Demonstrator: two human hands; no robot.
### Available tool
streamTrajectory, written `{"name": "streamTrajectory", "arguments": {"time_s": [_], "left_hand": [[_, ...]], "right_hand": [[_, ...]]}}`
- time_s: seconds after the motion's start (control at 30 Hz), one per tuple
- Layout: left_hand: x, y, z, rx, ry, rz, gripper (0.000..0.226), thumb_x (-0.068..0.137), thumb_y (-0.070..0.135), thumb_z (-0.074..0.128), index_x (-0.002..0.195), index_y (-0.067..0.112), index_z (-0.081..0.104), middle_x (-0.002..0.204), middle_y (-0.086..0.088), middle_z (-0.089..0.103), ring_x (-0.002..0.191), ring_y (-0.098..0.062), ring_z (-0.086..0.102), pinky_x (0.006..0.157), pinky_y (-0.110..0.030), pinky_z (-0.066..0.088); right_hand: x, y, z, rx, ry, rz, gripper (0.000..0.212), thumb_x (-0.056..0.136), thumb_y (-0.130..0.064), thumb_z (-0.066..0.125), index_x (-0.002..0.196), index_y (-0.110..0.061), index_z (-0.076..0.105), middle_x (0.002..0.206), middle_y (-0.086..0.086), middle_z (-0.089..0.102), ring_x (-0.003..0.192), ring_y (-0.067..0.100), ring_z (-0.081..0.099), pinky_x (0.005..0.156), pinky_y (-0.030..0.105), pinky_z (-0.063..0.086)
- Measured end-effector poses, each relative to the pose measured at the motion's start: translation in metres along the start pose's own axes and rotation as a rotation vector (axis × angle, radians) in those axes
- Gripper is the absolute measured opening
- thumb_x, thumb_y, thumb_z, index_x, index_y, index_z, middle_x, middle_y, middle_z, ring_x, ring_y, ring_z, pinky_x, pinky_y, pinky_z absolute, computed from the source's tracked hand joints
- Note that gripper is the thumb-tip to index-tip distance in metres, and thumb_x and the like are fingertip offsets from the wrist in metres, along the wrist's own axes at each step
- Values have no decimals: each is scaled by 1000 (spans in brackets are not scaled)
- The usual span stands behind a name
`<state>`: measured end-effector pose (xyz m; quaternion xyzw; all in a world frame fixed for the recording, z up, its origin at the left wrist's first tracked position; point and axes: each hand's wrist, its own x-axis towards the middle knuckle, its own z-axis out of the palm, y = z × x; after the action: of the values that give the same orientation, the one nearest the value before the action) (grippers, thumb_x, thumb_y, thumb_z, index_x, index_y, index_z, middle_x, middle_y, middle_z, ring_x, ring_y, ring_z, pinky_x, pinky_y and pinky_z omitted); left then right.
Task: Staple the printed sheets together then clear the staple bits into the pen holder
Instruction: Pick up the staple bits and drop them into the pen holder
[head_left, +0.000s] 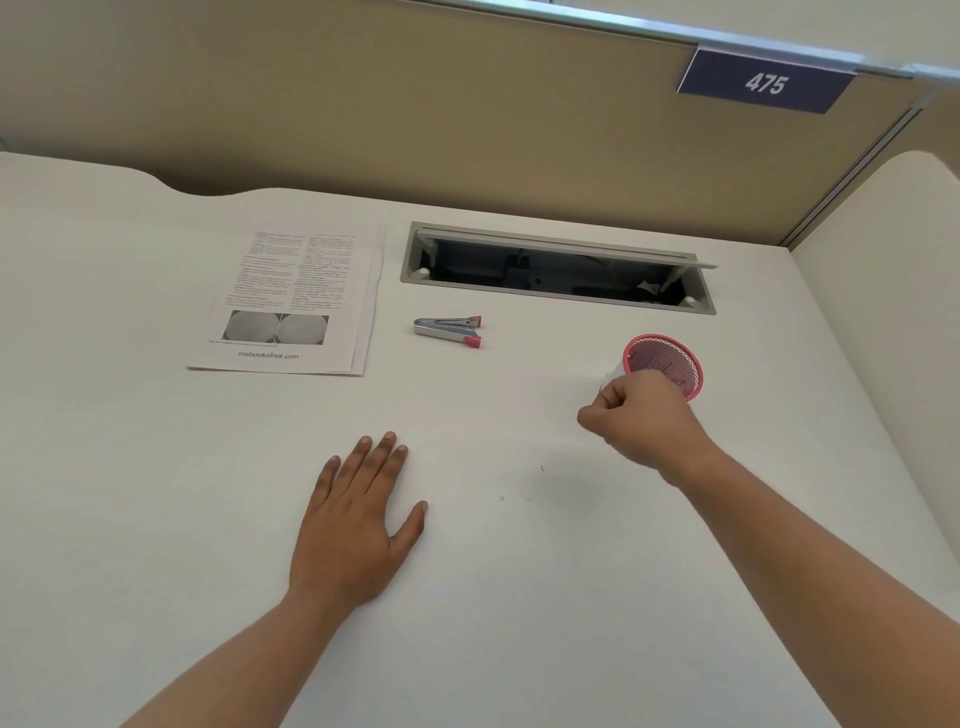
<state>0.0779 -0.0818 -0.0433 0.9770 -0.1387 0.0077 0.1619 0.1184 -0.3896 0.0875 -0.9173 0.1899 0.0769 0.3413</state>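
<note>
Progress: the printed sheets (291, 301) lie flat at the far left of the counter (156, 467), stacked slightly out of square. No staple can be made out at this range. The stapler (448, 331) sits on its own just right of the sheets, touched by neither hand. Stapling is therefore judged finished but not confirmed.

Clearing step looks under way. The right hand (641, 423) is up against the near side of the pink mesh pen holder (670, 358), at the right of the counter. Its fingers are curled into a fist. A white scrap (611, 375) shows between the knuckles and the holder's rim. Whether the fist pinches it, or what else it holds, cannot be told. The left hand (353, 525) rests palm down on the bare counter near the front, with fingers straight and spread, holding nothing.

Left to do: two small dark specks (542, 468) lie on the counter between the hands. They may be staple bits, but they are too small to be sure. If so, they still need picking up.

Surroundings: an open cable hatch (558, 270) is set into the counter behind the stapler and holder. Loose bits could drop into it. A beige partition (363, 104) stands behind, carrying a number plate (766, 82). Nothing lies between the specks and the holder.
</note>
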Motion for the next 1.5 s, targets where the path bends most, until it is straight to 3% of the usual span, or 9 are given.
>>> {"name": "streamTrajectory", "arguments": {"time_s": [0.13,0.23,0.33,0.63,0.83,1.23,1.33,1.4,1.5], "left_hand": [[1,0,-1,4,-7,2,69,94,60,33,153,26,37,163,10,28,152,-10,21,124,-37,11],[0,1,-1,9,-4,-3,69,94,60,32,153,26,37,163,11,28,152,-10,21,124,-36,9],[0,0,0,11,-2,1,69,93,60,33,153,25,37,163,10,29,152,-11,22,124,-36,10],[0,0,-1,-9,10,-3,69,93,60,34,152,25,39,162,10,30,151,-12,23,124,-37,11],[0,0,0,1,6,-4,68,93,60,34,152,26,39,162,10,31,151,-11,24,124,-38,14],[0,-1,1,1,3,-4,68,94,60,35,152,26,38,163,10,30,152,-11,23,124,-39,14],[0,0,0,3,-2,-2,68,94,60,34,153,26,37,163,11,29,152,-10,22,124,-39,14],[0,-1,0,3,-5,-2,68,94,60,35,153,27,37,163,11,28,152,-10,21,124,-39,14],[0,-1,0,-10,-2,-3,67,94,60,36,152,26,38,163,11,29,152,-10,23,124,-38,13]], "right_hand": [[-8,4,17,-266,-78,-148,8,71,-18,63,65,-20,67,68,-6,70,66,15,65,62,29,55],[-15,18,41,-346,-132,-174,18,77,-16,60,85,-23,73,88,-4,73,84,18,67,76,33,56],[-16,24,56,-388,-126,-173,22,81,-17,57,94,-24,74,98,-1,73,91,22,65,81,35,55],[-5,11,72,-630,-117,-227,10,82,-19,58,82,-11,64,84,9,67,80,33,63,64,34,52],[-1,-2,70,-727,-134,-221,11,82,-7,54,78,-10,44,70,5,43,71,30,47,60,31,38],[-10,-1,71,-703,-212,-132,26,76,-16,56,60,-15,36,63,1,42,70,30,52,60,31,38],[-11,1,69,-602,-208,-115,17,74,-21,56,63,-13,46,67,3,53,69,30,55,53,29,38],[-12,-3,58,-475,-166,-100,14,72,-24,57,70,-10,57,75,5,64,72,29,60,56,31,48],[-16,-13,20,-292,7,-122,10,71,-23,63,67,-14,63,70,1,68,71,23,63,63,32,53]]}}
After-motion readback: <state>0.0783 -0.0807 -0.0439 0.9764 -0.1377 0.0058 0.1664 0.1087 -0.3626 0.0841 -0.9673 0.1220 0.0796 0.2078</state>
